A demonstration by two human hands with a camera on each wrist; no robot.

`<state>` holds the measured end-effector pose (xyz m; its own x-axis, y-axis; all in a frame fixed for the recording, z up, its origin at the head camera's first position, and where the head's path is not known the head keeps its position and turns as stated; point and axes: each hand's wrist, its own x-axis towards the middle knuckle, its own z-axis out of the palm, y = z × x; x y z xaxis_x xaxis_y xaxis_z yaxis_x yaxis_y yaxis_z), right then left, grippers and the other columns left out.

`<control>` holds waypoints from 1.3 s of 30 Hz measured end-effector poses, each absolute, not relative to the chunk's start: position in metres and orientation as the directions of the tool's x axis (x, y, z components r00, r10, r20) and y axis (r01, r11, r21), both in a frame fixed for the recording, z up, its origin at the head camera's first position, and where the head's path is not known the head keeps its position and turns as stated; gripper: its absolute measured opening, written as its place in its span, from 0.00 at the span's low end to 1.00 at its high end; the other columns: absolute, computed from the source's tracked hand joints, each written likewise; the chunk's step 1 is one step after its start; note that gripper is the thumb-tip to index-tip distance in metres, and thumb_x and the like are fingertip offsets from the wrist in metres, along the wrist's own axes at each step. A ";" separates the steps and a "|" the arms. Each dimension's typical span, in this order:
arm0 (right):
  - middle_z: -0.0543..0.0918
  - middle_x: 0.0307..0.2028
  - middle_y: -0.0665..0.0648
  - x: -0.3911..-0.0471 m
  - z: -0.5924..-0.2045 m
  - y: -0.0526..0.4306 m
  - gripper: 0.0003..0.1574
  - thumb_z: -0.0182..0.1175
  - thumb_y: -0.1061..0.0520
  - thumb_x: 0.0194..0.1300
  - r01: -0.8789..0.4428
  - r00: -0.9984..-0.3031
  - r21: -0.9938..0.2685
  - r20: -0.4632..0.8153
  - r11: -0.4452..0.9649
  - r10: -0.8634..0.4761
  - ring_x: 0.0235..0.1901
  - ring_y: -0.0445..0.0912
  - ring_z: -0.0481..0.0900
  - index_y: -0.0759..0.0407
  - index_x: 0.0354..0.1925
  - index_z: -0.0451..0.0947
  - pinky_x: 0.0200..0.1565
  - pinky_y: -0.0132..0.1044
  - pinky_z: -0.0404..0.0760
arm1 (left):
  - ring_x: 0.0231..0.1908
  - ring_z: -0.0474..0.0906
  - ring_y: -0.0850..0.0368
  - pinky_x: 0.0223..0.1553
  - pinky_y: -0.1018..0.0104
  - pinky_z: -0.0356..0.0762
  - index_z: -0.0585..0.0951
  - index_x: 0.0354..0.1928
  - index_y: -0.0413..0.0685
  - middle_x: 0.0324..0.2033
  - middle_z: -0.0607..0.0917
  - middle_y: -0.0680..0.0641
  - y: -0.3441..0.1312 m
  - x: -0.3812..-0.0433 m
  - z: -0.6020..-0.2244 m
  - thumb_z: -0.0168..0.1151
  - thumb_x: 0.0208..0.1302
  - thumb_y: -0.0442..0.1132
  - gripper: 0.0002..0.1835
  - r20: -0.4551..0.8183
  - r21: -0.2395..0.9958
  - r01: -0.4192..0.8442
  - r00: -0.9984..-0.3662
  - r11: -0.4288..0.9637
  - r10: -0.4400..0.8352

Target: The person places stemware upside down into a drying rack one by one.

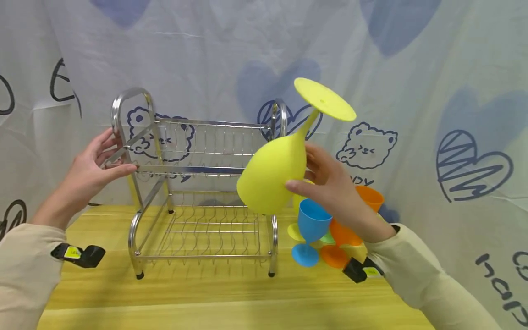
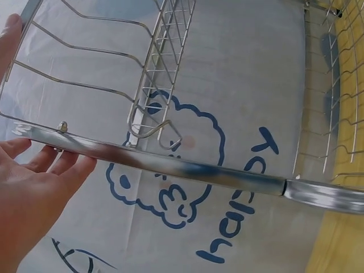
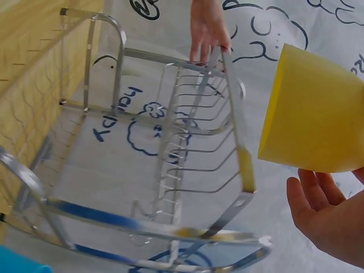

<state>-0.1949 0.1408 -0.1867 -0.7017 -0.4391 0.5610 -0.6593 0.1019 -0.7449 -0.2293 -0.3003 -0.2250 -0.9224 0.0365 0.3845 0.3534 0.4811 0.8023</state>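
Note:
My right hand holds a yellow plastic goblet by its bowl, thumb on the near side and fingers behind. The goblet is tipped upside down, its round foot up to the right and its mouth down to the left, in front of the right end of a two-tier metal dish rack. At the rack's left end, my left hand grips the upper tier's side frame. In the left wrist view its fingertips rest along the metal post. The right wrist view shows the yellow bowl beyond the upper tier.
Right of the rack stand a blue goblet, orange goblets and a partly hidden yellow one. All are on a yellow wood-grain table. A white curtain with blue drawings hangs behind.

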 end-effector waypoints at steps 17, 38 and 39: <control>0.78 0.54 0.53 -0.235 -0.131 0.076 0.37 0.66 0.59 0.62 -0.671 -0.704 -0.735 0.593 0.093 -0.392 0.52 0.45 0.77 0.52 0.68 0.67 0.51 0.40 0.80 | 0.54 0.66 0.66 0.50 0.81 0.72 0.42 0.77 0.59 0.74 0.49 0.42 -0.306 -0.235 -0.236 0.57 0.70 0.35 0.44 0.394 0.823 0.379 -0.917 0.423 0.055; 0.78 0.52 0.50 -0.274 -0.131 -0.053 0.48 0.71 0.45 0.56 -0.544 -0.821 -0.753 0.387 0.371 -0.420 0.44 0.39 0.78 0.50 0.70 0.62 0.38 0.26 0.79 | 0.52 0.67 0.68 0.51 0.80 0.72 0.43 0.77 0.62 0.74 0.51 0.44 -0.303 -0.231 -0.236 0.57 0.71 0.38 0.43 0.408 0.799 0.376 -0.912 0.469 0.036; 0.78 0.51 0.49 -0.275 -0.133 -0.059 0.47 0.71 0.44 0.56 -0.537 -0.830 -0.741 0.378 0.403 -0.411 0.43 0.39 0.78 0.50 0.69 0.63 0.37 0.25 0.79 | 0.52 0.67 0.68 0.50 0.80 0.72 0.43 0.77 0.61 0.74 0.51 0.44 -0.303 -0.230 -0.236 0.57 0.70 0.38 0.43 0.411 0.798 0.377 -0.911 0.469 0.034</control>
<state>-0.2748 -0.0585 -0.1325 -0.8296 -0.4108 0.3780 -0.5372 0.4029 -0.7410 -0.2301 -0.3027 -0.2362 -0.9111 0.0341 0.4107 0.3775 0.4690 0.7985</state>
